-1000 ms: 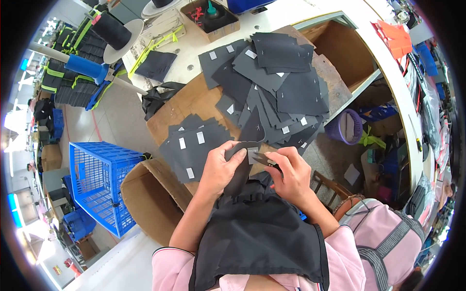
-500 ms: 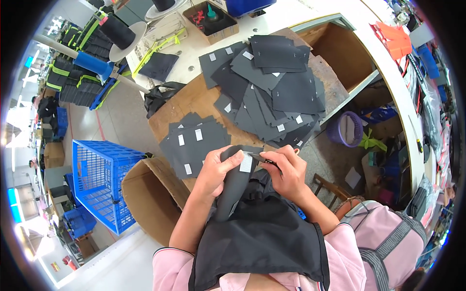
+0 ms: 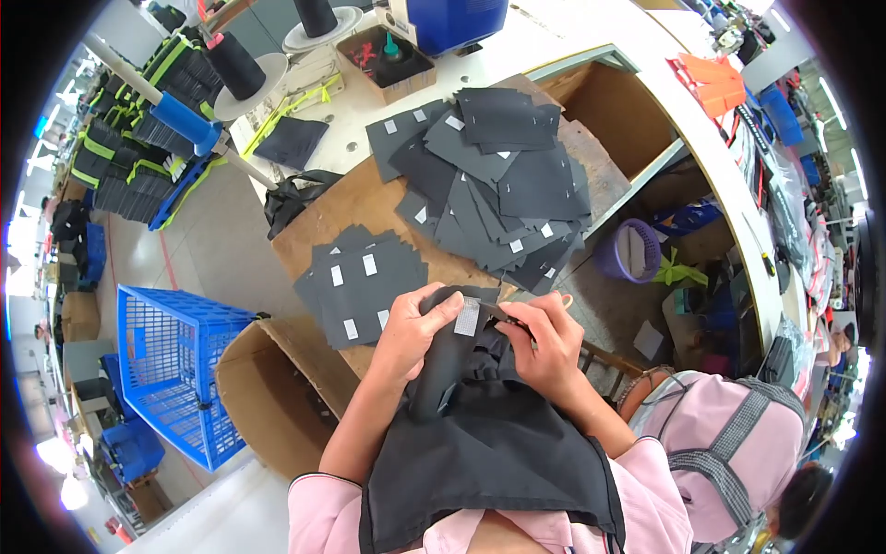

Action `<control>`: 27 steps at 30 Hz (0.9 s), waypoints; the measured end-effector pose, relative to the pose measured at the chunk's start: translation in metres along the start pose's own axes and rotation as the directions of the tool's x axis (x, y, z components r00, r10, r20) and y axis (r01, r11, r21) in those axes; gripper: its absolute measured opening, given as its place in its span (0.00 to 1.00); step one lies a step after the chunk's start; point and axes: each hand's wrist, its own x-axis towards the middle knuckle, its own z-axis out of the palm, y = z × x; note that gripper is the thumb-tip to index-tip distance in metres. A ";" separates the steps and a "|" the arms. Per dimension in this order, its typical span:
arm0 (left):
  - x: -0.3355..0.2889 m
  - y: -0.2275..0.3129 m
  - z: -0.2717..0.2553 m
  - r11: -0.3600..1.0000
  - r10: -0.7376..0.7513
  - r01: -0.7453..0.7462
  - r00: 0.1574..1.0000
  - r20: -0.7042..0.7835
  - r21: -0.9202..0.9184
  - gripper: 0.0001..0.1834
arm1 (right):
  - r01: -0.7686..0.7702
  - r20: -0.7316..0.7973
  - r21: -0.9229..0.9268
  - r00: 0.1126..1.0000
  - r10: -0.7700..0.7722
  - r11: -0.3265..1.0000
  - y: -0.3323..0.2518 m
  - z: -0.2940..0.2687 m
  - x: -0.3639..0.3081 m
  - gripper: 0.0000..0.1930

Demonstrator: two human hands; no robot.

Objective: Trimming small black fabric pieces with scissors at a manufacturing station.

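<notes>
- The panel [image 3: 438, 365] is gripped in the left hand [image 3: 406, 334], pinched at its upper edge between thumb and fingers; below, it is hung over the apron [image 3: 489, 443].
- The panel's long axis is pointed roughly from 12–1 o'clock to 6–7 o'clock.
- The label [image 3: 467, 317] is carried near the panel's upper end, its own long side laid almost along the same line.
- From the left hand, the label is found between 2 and 3 o'clock, just beside the thumb; from the right hand [image 3: 544, 334], between 9 and 10. The left is nearer.
- The snips [image 3: 503, 316] are clasped in the right hand, directed toward 9–10 o'clock; whether the blades are parted or met cannot be told.
- The small stack [image 3: 365, 282] is seen at 10–11 o'clock from the left hand, the large pile [image 3: 535, 189] at 12–1 from both.
</notes>
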 end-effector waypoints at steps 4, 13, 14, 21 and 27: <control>-0.007 0.001 -0.007 1.000 0.004 -0.004 0.999 0.042 0.003 0.11 | 0.002 0.014 -0.033 1.000 -0.002 0.999 -0.013 0.002 -0.001 0.14; -0.011 -0.007 -0.026 0.999 0.008 -0.004 0.995 0.101 -0.039 0.11 | -0.056 -0.053 -0.059 0.997 0.053 0.997 -0.026 0.020 -0.013 0.12; -0.013 -0.009 -0.027 0.999 0.006 -0.001 0.994 0.107 -0.042 0.11 | -0.137 -0.078 0.004 0.987 0.137 0.991 -0.026 0.020 -0.015 0.13; -0.022 -0.012 -0.043 0.995 -0.012 -0.012 0.969 0.246 0.095 0.13 | -0.713 0.735 0.344 0.609 0.297 0.611 0.016 0.008 0.008 0.14; -0.015 -0.022 -0.064 0.996 -0.049 0.034 0.984 0.171 0.087 0.10 | -0.726 0.661 0.390 0.649 0.377 0.566 0.018 0.019 0.009 0.09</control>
